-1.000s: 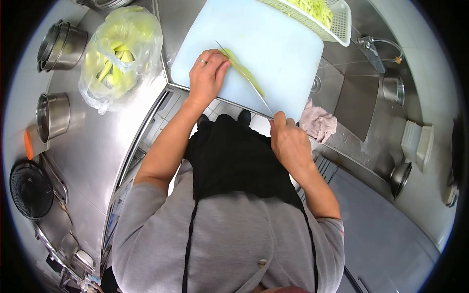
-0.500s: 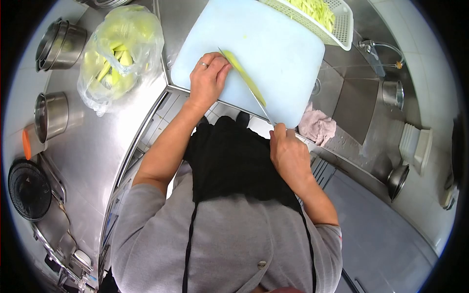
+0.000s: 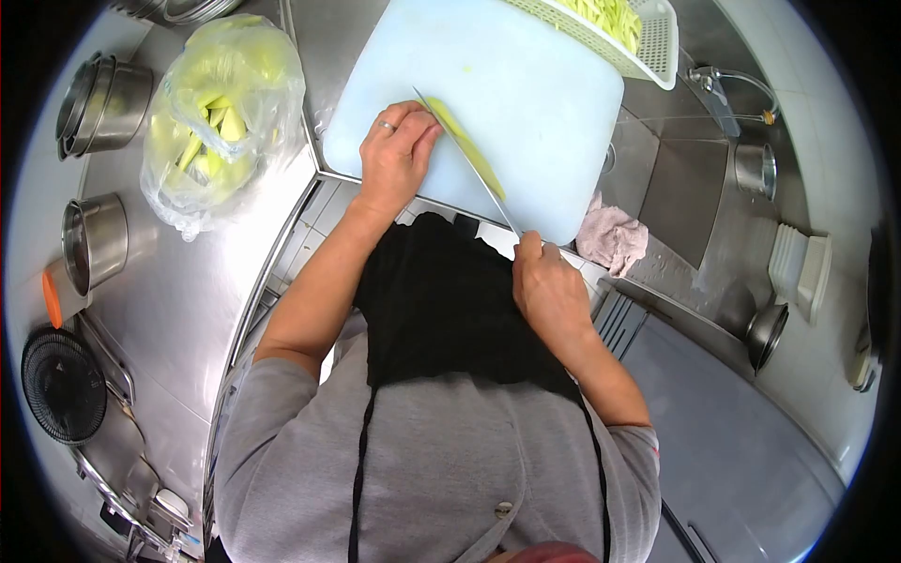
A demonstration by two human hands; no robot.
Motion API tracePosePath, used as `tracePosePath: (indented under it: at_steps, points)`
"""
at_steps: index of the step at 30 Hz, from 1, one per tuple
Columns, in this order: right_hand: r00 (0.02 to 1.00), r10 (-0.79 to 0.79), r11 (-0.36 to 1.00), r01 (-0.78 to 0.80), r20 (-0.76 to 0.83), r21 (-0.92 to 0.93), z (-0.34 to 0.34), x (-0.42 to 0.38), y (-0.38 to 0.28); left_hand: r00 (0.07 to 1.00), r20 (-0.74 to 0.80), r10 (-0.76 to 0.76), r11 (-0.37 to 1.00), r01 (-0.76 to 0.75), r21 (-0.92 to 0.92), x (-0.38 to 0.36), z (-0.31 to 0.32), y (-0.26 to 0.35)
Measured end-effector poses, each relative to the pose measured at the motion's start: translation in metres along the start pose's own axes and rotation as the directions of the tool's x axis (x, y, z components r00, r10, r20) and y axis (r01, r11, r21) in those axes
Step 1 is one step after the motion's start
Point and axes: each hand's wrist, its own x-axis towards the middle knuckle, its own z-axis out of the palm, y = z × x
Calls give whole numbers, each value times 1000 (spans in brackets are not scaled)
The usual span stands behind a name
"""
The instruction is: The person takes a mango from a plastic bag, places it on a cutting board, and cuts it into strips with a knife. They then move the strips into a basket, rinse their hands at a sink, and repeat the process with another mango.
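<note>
On the white cutting board [image 3: 540, 103] lies a long, pale green piece of vegetable [image 3: 458, 139], set diagonally. My left hand [image 3: 398, 150], a ring on one finger, is closed with bent fingertips at the piece's upper left side, right against the blade. My right hand [image 3: 550, 289] is wrapped round the handle of a knife [image 3: 492, 199] near the board's front edge. The thin blade runs up and left along the vegetable, its tip past my left fingertips. Part of the vegetable is hidden behind the blade and my left fingers.
A white perforated basket [image 3: 660, 39] of pale green shreds stands at the board's far right corner. On the left counter sits a clear plastic bag [image 3: 267, 155] with green pieces. A pinkish cloth [image 3: 611, 240] lies beside the sink [image 3: 690, 202]. Metal pots [image 3: 105, 235] line the left wall.
The camera view has shifted slightly. The knife and my right hand have moved a little up and left; my left hand keeps its place at the vegetable.
</note>
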Motion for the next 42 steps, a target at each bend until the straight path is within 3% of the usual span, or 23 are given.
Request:
tracePosePath:
  at_steps: [19, 22, 26, 32, 35, 42]
  points:
    - [997, -4, 982, -9, 71, 190, 27, 77, 12, 1000, 14, -12, 1000, 12, -7, 1, -2, 0]
    - [997, -38, 867, -3, 74, 498, 13, 90, 40, 1000, 24, -18, 1000, 18, -10, -2, 0, 1]
    - [982, -21, 864, -77, 187, 498, -12, 113, 68, 998, 58, -17, 1000, 18, -12, -2, -4, 5]
    - [1000, 6, 918, 1, -16, 398, -17, 107, 69, 996, 72, -52, 997, 48, 54, -2, -4, 0]
    - [999, -44, 912, 38, 4, 408, -21, 84, 60, 994, 87, -69, 992, 60, 110, 4, -7, 7]
    - [998, -59, 945, 60, -13, 321, 14, 64, 54, 924, 325, -202, 966, 134, 220, 16, -18, 15]
